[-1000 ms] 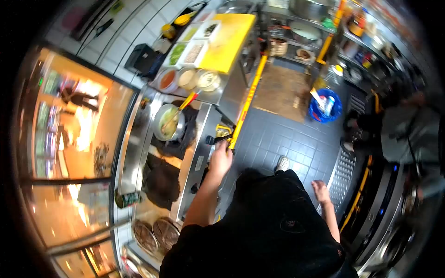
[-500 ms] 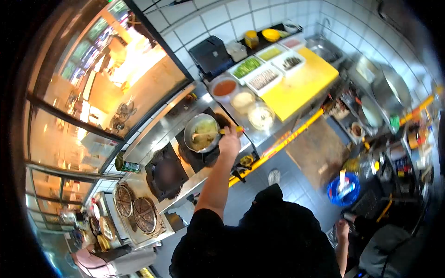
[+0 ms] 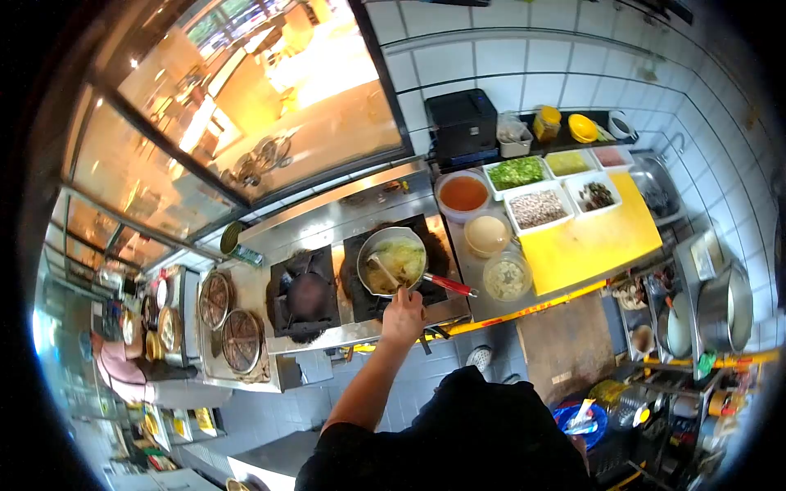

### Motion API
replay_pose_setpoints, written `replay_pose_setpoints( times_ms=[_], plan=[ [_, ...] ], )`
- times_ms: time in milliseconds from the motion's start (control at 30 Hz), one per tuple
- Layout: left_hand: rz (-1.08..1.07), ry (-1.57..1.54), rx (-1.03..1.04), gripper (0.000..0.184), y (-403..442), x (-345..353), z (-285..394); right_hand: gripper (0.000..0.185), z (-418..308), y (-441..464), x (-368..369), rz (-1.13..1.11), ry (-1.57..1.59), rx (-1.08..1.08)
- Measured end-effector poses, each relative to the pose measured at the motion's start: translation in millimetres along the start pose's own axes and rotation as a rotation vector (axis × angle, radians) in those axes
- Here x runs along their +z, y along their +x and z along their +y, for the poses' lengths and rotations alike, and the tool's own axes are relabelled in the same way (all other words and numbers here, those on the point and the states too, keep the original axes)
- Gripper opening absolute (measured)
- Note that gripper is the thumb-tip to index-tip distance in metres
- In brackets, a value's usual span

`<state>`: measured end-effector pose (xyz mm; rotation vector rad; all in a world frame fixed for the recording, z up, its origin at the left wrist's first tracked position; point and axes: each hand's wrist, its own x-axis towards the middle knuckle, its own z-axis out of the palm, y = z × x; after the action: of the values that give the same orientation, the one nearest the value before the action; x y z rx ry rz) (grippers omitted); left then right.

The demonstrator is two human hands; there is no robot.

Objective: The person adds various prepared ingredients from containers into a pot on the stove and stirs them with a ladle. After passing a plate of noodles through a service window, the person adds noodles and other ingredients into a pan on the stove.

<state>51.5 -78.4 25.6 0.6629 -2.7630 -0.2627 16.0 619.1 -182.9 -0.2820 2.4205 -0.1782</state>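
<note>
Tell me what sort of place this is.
Most likely a restaurant kitchen: a saucepan sits on a stove, containers of prepared ingredients stand by a yellow cutting board, and a large window looks onto what may be a dining area.

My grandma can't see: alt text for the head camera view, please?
A left hand holds a utensil in a saucepan of greenish food on a stove. To the right are a yellow cutting board and white ingredient containers.

A black box (image 3: 461,123) and a yellow bowl (image 3: 583,128) stand along the tiled wall (image 3: 524,88).
</note>
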Motion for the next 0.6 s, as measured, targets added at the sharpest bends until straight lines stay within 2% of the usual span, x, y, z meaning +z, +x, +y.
replay_pose_setpoints(
  times_ms=[100,167,200,300,333,400,433,467,500,567,600],
  plan=[
    [-0.054,-0.03,-0.048,0.019,-19,-17,1,0.041,28,63,-25,0.04,-0.089,-0.161],
    [-0.006,-0.03,-0.051,0.014,-26,-34,8,0.037,48,114,-39,0.204,-0.312,-0.393],
    [0.015,-0.041,-0.046,0.013,-32,-37,10,0.031,23,125,-61,0.087,0.249,0.144],
    [0.03,-0.102,-0.096,0.011,-43,-59,27,0.026,-38,128,-136,0.147,0.302,-0.093],
    [0.025,-0.129,-0.122,0.012,-44,-64,32,0.02,-20,161,-126,0.127,0.205,-0.003],
    [0.094,-0.194,-0.042,0.015,-42,-63,34,0.017,31,218,-100,0.146,0.15,-0.225],
    [0.125,-0.228,-0.003,0.017,-42,-60,35,0.015,24,225,-106,0.158,0.123,-0.335],
    [0.178,-0.212,-0.019,0.021,-39,-52,34,0.014,24,230,-123,0.17,-0.649,-0.679],
    [0.182,-0.214,-0.007,0.021,-36,-45,26,0.01,6,221,-136,0.133,-0.614,-0.675],
    [0.187,-0.218,0.017,0.023,-31,-35,8,0.014,-13,209,-148,0.055,-0.542,-0.664],
    [0.133,-0.152,-0.028,0.024,-31,-34,6,0.011,19,230,-119,0.129,-0.651,-0.699]
  ],
)
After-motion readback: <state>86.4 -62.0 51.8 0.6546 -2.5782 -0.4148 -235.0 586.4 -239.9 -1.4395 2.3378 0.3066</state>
